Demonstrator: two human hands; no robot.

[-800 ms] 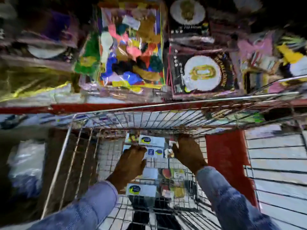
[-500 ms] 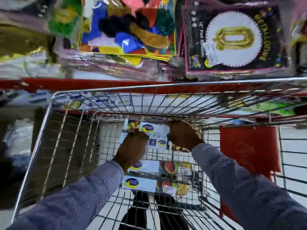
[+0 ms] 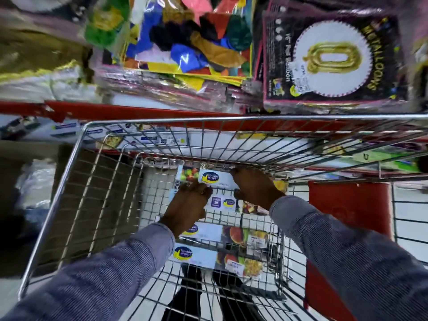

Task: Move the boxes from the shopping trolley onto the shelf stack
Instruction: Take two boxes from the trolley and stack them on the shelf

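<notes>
Long white wrap boxes with a blue-and-yellow logo and fruit pictures lie in the wire shopping trolley (image 3: 76, 163). Both of my hands reach down into the basket at its far end. My left hand (image 3: 187, 206) and my right hand (image 3: 253, 189) grip the two ends of the far boxes (image 3: 216, 179), one lying just below the other. Two more boxes (image 3: 208, 230) (image 3: 203, 256) lie nearer me on the basket floor. The shelf (image 3: 139, 111) with its red edge runs just beyond the trolley's front rim.
On the shelf lie packs of coloured balloons (image 3: 185, 42) and a black pack with a gold foil "0" balloon (image 3: 333, 56). A red panel (image 3: 347, 209) stands to the right of the trolley. Price labels line the lower shelf edge (image 3: 64, 130).
My head has leaned forward and down, so trolley and shelf fill more of the view. Both hands have reached deeper to the far boxes and closed on their ends.
</notes>
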